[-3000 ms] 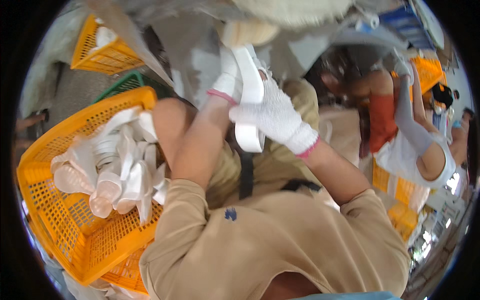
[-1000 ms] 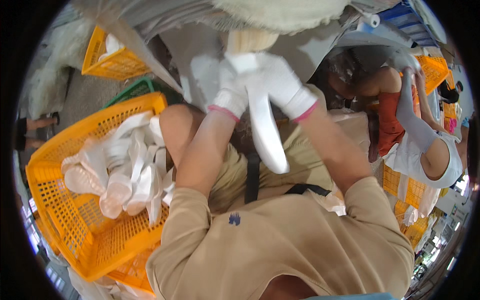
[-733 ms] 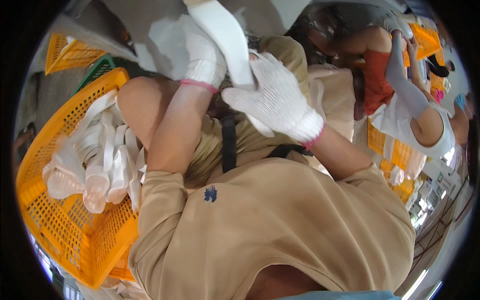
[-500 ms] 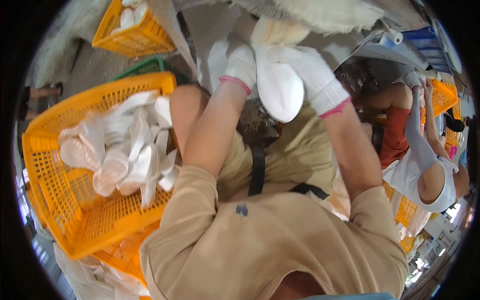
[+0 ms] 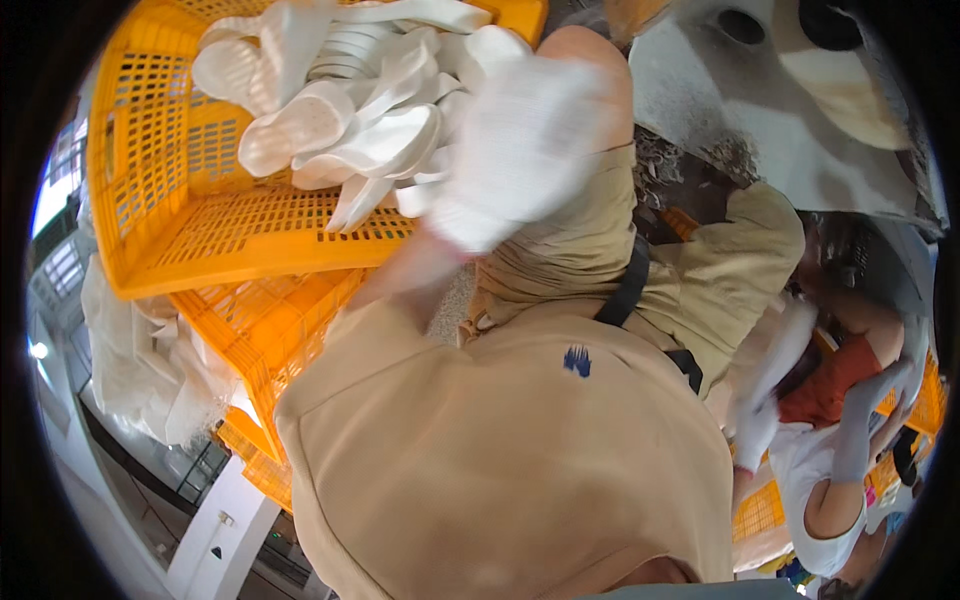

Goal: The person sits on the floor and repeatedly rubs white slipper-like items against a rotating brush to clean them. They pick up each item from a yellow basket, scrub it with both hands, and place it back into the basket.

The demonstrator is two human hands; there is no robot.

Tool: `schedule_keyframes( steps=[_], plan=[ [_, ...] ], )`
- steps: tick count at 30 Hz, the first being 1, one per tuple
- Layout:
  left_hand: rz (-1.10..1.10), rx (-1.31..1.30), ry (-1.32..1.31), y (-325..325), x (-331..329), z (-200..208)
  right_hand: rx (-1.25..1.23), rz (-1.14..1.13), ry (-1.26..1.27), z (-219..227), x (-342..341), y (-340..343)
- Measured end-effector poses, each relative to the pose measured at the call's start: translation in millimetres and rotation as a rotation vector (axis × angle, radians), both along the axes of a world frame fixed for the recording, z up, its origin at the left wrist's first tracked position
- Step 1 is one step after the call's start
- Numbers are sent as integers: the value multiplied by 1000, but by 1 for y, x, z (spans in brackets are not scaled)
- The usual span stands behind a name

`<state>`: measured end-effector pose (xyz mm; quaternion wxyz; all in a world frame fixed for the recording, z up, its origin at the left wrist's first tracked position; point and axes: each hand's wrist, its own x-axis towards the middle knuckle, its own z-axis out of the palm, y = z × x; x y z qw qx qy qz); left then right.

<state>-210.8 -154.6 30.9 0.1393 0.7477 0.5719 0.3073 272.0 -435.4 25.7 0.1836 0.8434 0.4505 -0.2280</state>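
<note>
My left hand [image 5: 530,150], in a white knit glove, is smeared by motion beside the right part of an orange plastic crate [image 5: 250,270]. Its fingers cannot be made out. Several white sole-shaped pieces [image 5: 375,145] lie heaped in the crate, partly behind the glove. On my other side, my right hand [image 5: 775,370], also white-gloved, hangs low past my right thigh, blurred, near a co-worker's red shorts. Whether either hand holds anything is not visible. The white sole held earlier is not distinguishable now.
A grey panel [image 5: 690,85] with dark round holes stands ahead, a cream-coloured wheel [image 5: 845,95] at its right. White shavings [image 5: 735,155] cling below it. More orange crates [image 5: 260,345] are stacked under the first. A co-worker [image 5: 820,480] sits close on the right.
My hands have parted from the white sole at the wheel. The left swung to the crate, the right dropped to my right side. The view has turned left.
</note>
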Motion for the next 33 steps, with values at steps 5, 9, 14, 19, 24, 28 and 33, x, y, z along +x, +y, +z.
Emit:
schedule_keyframes(
  steps=[5, 9, 14, 19, 24, 28, 33],
  plan=[
    [88, -439, 282, -31, -182, -36, 166, -98, 111, -28, 9, -2],
    [457, -280, 40, -19, -159, 4, 711, 129, 593, -14, -64, 106],
    [-49, -43, -373, -47, 8, 89, 577, -155, 1581, 51, -233, 184],
    [-106, -136, -649, -50, 0, 95, 790, -302, 1394, 51, -259, 207],
    [474, -298, -314, 7, -169, 123, 807, -29, 1159, 37, -214, 190],
    [480, -580, -1126, 2, -152, 121, 894, -333, 1050, 47, -183, 153],
    [58, -949, -1306, -10, 80, 16, 1114, -726, 697, 58, -148, 116]
  ],
)
